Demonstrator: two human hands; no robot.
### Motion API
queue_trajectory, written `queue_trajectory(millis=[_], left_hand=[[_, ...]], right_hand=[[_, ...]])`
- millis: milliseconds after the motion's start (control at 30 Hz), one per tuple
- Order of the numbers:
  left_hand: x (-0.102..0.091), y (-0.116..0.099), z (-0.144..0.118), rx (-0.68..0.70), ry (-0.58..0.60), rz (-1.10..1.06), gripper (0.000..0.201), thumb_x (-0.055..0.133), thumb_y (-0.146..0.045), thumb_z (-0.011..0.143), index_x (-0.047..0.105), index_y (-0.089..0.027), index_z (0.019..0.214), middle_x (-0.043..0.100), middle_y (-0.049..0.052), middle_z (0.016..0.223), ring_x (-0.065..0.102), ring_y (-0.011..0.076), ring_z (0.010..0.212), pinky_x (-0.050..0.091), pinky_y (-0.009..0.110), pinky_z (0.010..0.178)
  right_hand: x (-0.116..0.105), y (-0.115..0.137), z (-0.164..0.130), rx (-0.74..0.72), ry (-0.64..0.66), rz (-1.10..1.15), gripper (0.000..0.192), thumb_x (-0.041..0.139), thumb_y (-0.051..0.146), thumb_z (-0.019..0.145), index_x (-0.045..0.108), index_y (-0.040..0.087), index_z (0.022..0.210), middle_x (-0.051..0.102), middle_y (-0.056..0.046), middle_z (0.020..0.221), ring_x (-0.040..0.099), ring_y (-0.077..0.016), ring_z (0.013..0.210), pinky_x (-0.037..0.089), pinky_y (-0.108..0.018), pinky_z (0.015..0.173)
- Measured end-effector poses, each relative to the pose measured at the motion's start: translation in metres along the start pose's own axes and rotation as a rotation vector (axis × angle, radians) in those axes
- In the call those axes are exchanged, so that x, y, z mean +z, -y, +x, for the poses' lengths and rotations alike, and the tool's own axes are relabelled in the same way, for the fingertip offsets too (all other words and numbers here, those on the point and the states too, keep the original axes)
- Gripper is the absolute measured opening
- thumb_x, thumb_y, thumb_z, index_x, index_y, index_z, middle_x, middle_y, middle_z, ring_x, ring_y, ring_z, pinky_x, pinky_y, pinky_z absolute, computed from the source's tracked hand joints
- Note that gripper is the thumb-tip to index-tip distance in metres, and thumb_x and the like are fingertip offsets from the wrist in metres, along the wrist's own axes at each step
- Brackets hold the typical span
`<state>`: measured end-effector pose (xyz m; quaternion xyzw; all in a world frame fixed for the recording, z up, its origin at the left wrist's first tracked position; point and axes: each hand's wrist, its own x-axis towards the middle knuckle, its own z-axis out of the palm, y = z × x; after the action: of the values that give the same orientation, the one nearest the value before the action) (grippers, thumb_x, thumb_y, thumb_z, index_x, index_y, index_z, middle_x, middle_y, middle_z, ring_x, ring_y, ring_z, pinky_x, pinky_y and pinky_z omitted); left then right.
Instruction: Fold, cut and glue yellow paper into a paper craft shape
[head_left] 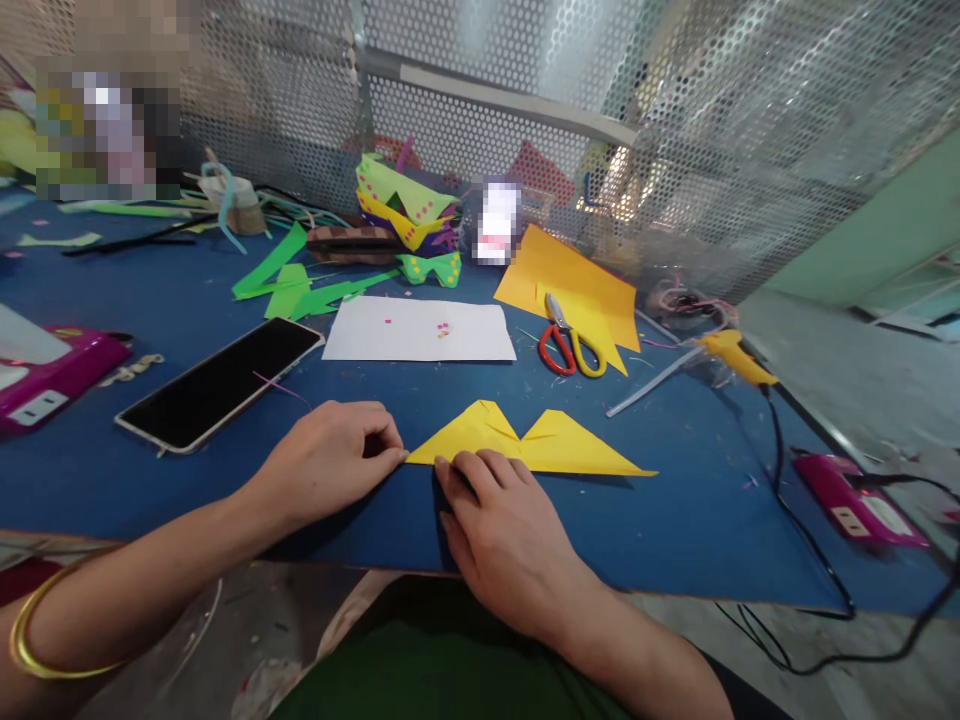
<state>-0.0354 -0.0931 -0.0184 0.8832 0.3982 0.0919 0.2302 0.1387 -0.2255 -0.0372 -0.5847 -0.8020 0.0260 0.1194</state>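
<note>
A folded sheet of yellow paper (570, 447) lies on the blue table before me, with two peaks on top, a notch between them and a long straight lower edge. My left hand (337, 455) is closed, its thumb and index finger pinching the paper's left tip. Over the lower edge, left of the notch, lies my right hand (510, 535), its bent fingers resting on the paper and its thumb apart from them. Behind the paper are a white sheet (420, 335) with tiny pink bits and scissors (566, 345) with red and yellow handles.
A phone (221, 385) lies left. Orange-yellow paper (592, 285), green strips (289, 285) and decorated paper masks (409, 205) sit toward the perforated metal screen (480, 110). To the right are a yellow glue gun (735, 358) and a magenta power strip (859, 500) with black cables.
</note>
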Motion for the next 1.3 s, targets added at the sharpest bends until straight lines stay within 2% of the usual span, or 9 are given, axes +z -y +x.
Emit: queue_trajectory(millis=[367,500,567,700,833,967,1100,1300], left_hand=[[0.005,0.003,-0.007,0.032,-0.062,0.060,0.017,0.055,-0.029,0.080,0.062,-0.021,0.067,0.067,-0.001,0.073,0.058,0.0164,0.066,0.039,0.030,0.062],[0.013,-0.003,-0.023,0.230,-0.240,0.202,0.025,0.044,-0.024,0.089,0.069,-0.021,0.086,0.070,0.004,0.089,0.062,0.0212,0.082,0.042,0.037,0.075],[0.017,-0.006,-0.033,0.348,-0.284,0.328,0.032,0.039,-0.021,0.091,0.071,-0.021,0.099,0.070,0.006,0.096,0.062,0.0241,0.088,0.042,0.042,0.080],[0.026,-0.012,-0.046,0.412,-0.322,0.543,0.035,0.040,-0.017,0.090,0.070,-0.014,0.108,0.070,0.012,0.106,0.060,0.0301,0.099,0.041,0.048,0.088],[0.029,-0.019,-0.046,0.472,-0.314,0.599,0.036,0.041,-0.016,0.087,0.071,-0.008,0.106,0.070,0.016,0.106,0.059,0.0310,0.100,0.042,0.049,0.090],[0.029,-0.025,-0.045,0.500,-0.321,0.632,0.034,0.041,-0.015,0.086,0.073,-0.007,0.097,0.070,0.017,0.101,0.059,0.0305,0.097,0.044,0.048,0.091],[0.029,-0.026,-0.047,0.490,-0.329,0.622,0.036,0.041,-0.015,0.085,0.072,-0.005,0.102,0.071,0.016,0.103,0.059,0.0300,0.098,0.044,0.047,0.093],[0.031,-0.022,-0.051,0.454,-0.359,0.554,0.039,0.043,-0.018,0.086,0.069,-0.001,0.110,0.071,0.017,0.108,0.060,0.0318,0.102,0.042,0.048,0.094]], right_hand=[[-0.005,0.008,0.006,0.028,0.022,0.003,0.045,0.045,0.025,0.094,0.048,0.014,0.137,0.055,-0.013,0.110,0.045,-0.0272,0.096,0.042,-0.043,0.084],[-0.002,0.011,0.010,0.026,-0.007,-0.038,0.043,0.045,0.025,0.094,0.050,0.013,0.136,0.056,-0.013,0.108,0.045,-0.0271,0.095,0.041,-0.042,0.082],[0.000,0.011,0.010,0.023,-0.023,-0.060,0.043,0.046,0.024,0.094,0.050,0.013,0.136,0.056,-0.013,0.106,0.046,-0.0270,0.094,0.041,-0.042,0.081],[0.003,0.013,0.011,0.020,-0.050,-0.077,0.044,0.045,0.024,0.094,0.050,0.012,0.135,0.057,-0.012,0.105,0.046,-0.0268,0.093,0.040,-0.042,0.081],[0.005,0.017,0.013,-0.019,-0.079,-0.057,0.040,0.044,0.022,0.093,0.053,0.008,0.130,0.058,-0.012,0.109,0.046,-0.0261,0.095,0.039,-0.042,0.084],[0.007,0.018,0.012,-0.038,-0.122,-0.083,0.035,0.049,0.022,0.090,0.059,0.007,0.121,0.059,-0.014,0.108,0.047,-0.0269,0.097,0.037,-0.043,0.087],[0.004,0.011,0.002,0.029,-0.150,-0.101,0.026,0.050,0.019,0.089,0.066,0.011,0.108,0.063,-0.013,0.102,0.050,-0.0260,0.094,0.036,-0.043,0.087],[-0.001,-0.009,-0.026,0.166,-0.192,-0.162,0.035,0.045,0.018,0.092,0.063,0.005,0.119,0.065,-0.014,0.101,0.054,-0.0264,0.096,0.036,-0.043,0.088]])
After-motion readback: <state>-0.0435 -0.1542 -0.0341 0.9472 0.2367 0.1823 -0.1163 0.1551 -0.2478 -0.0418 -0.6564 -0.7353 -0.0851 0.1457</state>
